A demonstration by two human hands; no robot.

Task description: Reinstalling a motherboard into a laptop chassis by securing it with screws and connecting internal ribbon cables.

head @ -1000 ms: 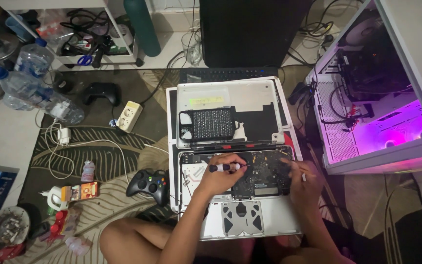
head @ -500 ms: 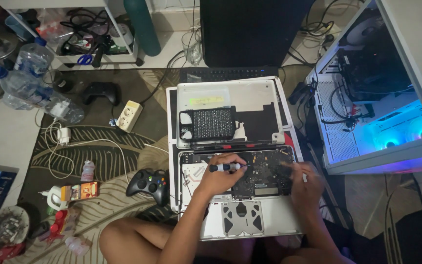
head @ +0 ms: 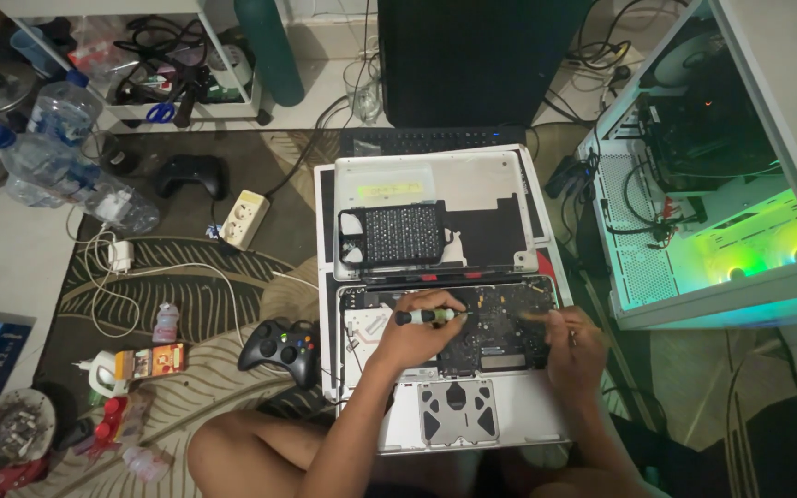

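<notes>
Over bare laptop board, left hand clenched on slim screwdriver; right grip unclear.

1. One view only: a head camera looks almost straight down at the floor from above the seated person.
2. It sits fairly high, so the left hand and right hand appear small, low of centre.
3. Beyond the fingers lies the opened laptop; right of them a lit computer case.
</notes>
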